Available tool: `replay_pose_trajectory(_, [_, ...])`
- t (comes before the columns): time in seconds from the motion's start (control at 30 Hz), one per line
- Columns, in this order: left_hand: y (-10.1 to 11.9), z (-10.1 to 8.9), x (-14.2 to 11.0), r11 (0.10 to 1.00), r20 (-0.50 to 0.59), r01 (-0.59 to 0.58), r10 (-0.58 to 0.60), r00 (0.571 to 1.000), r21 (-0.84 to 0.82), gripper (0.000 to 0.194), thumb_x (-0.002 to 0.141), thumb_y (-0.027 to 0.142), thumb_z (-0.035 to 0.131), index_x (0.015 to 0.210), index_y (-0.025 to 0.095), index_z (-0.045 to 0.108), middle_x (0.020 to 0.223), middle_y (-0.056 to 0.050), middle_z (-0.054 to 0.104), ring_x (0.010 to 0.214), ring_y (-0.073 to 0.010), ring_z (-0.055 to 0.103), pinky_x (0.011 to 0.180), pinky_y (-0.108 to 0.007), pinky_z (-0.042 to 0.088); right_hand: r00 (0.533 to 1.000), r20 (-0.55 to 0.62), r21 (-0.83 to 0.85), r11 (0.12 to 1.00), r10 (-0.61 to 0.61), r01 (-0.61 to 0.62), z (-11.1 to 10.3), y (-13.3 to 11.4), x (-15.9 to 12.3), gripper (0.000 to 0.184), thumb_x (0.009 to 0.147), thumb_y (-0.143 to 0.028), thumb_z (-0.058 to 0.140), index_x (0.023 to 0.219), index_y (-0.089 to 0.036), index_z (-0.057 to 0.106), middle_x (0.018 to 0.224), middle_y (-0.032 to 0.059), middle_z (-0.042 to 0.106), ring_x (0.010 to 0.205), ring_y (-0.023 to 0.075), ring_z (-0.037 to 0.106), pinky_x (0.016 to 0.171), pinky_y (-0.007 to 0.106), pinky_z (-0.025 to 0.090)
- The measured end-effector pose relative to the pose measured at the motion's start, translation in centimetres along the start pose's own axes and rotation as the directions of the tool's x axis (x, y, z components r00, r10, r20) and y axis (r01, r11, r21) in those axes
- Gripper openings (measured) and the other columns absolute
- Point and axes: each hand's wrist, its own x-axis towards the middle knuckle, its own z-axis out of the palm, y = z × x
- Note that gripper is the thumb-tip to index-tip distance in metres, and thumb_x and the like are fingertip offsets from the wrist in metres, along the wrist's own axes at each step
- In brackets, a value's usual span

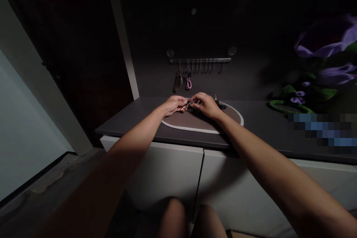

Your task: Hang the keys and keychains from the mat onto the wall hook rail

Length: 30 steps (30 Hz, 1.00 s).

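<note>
Pinching a small, thin, silver-coloured metal key-like piece (183, 108) between thumb and fingers of bare left hand (174, 105). Reaching in from the other side with bare right hand (205, 105), fingers curled, tips bunched at the dark end of the same piece; cannot tell whether closed on it, too dim and small. See key-like piece between both hands, above the brown oval mat with white rim (200, 131).

Just behind right hand, see small black object with upright metal tip (215, 99), near the mat's far edge. Under the mat, note dark grey flat countertop (259, 130); below hands, white cabinet doors (170, 160).

Above and beyond hands, find clear horizontal hook rail (200, 60) on dark wall. Hanging from it: brown elongated key holder (177, 82) and, to its right, pink loop-shaped key fob (189, 83). Well right of right hand, find large purple flowers with green leaves (336, 74).
</note>
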Motion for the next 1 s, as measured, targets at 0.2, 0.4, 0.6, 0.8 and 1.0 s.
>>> replay_pose_trajectory(0.2, [-0.3,-0.3,0.2,1.000,0.078,-0.003,0.004,0.997,-0.008,0.014,0.070,0.015,0.064,0.083,0.009,0.061,0.064,-0.002,0.058,0.055,-0.0076,0.055,0.059,-0.024,0.044,0.999,0.021,0.034,0.999,-0.034,0.033,-0.2,-0.1,0.0,0.009,0.074,-0.026,0.060,0.075,-0.017,0.063,0.080,0.0049,0.062,0.078,0.0152,0.054,0.071,0.026,0.039])
replay_pose_trajectory(0.4, [-0.2,-0.3,0.1,0.998,0.081,-0.007,0.012,0.997,-0.059,0.022,0.071,0.028,0.066,0.083,0.010,0.060,0.066,-0.001,0.056,0.056,-0.0071,0.053,0.057,-0.023,0.044,0.999,0.002,0.045,0.998,0.038,-0.038,-0.1,-0.1,0.1,0.011,0.075,-0.027,0.058,0.075,-0.016,0.062,0.079,0.0049,0.060,0.077,0.0148,0.053,0.070,0.026,0.039])
replay_pose_trajectory(0.6, [-0.1,-0.3,-0.1,0.999,0.142,-0.045,0.045,0.989,-0.004,0.035,0.064,0.030,0.072,0.091,0.013,0.059,0.074,-0.001,0.057,0.063,-0.0074,0.054,0.060,-0.024,0.045,0.994,-0.021,0.067,0.992,0.111,-0.109,0.0,0.2,0.2,0.013,0.075,-0.028,0.055,0.075,-0.016,0.059,0.077,0.0042,0.059,0.073,0.0142,0.052,0.069,0.026,0.038])
replay_pose_trajectory(0.8, [-0.2,-0.3,0.4,0.992,-0.024,-0.113,0.114,0.993,0.049,0.022,0.067,0.018,0.067,0.086,0.011,0.059,0.068,-0.002,0.059,0.063,-0.0084,0.055,0.059,-0.022,0.042,0.974,-0.049,0.263,0.944,0.221,-0.201,0.3,0.7,0.2,0.019,0.075,-0.034,0.054,0.078,-0.016,0.055,0.072,0.0016,0.057,0.066,0.0119,0.049,0.064,0.026,0.039])
replay_pose_trajectory(1.0, [-0.1,0.0,0.4,0.942,-0.111,-0.244,0.274,0.955,0.229,0.027,0.066,0.031,0.067,0.084,0.011,0.064,0.068,-0.001,0.060,0.062,-0.0075,0.051,0.061,-0.022,0.039,0.955,-0.028,0.427,0.867,0.295,-0.256,0.5,0.6,0.3,0.025,0.070,-0.039,0.058,0.078,-0.015,0.056,0.069,0.0003,0.057,0.061,0.0098,0.048,0.061,0.025,0.040])
